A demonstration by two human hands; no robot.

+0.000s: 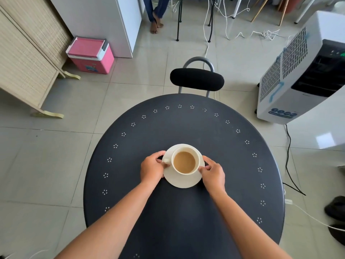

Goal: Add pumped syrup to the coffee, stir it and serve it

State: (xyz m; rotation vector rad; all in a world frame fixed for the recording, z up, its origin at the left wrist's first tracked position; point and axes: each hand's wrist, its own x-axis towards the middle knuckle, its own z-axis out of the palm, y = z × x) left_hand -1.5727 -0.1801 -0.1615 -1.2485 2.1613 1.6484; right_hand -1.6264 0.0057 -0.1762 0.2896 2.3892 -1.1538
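Head view, full coffee cup (184, 162) on its saucer (183, 182) near the middle of the dark table (186, 128), left hand (152, 168) gripping the saucer's left rim, right hand (212, 173) gripping its right rim, black chair (197, 79) beyond the table

Bare forearms (115, 221), left hand (152, 170), right hand (213, 174)

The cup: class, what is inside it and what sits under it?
Inside the cup is light brown coffee; anything beneath its surface is hidden. Under it sits a saucer on the table, gripped by the left hand and right hand.
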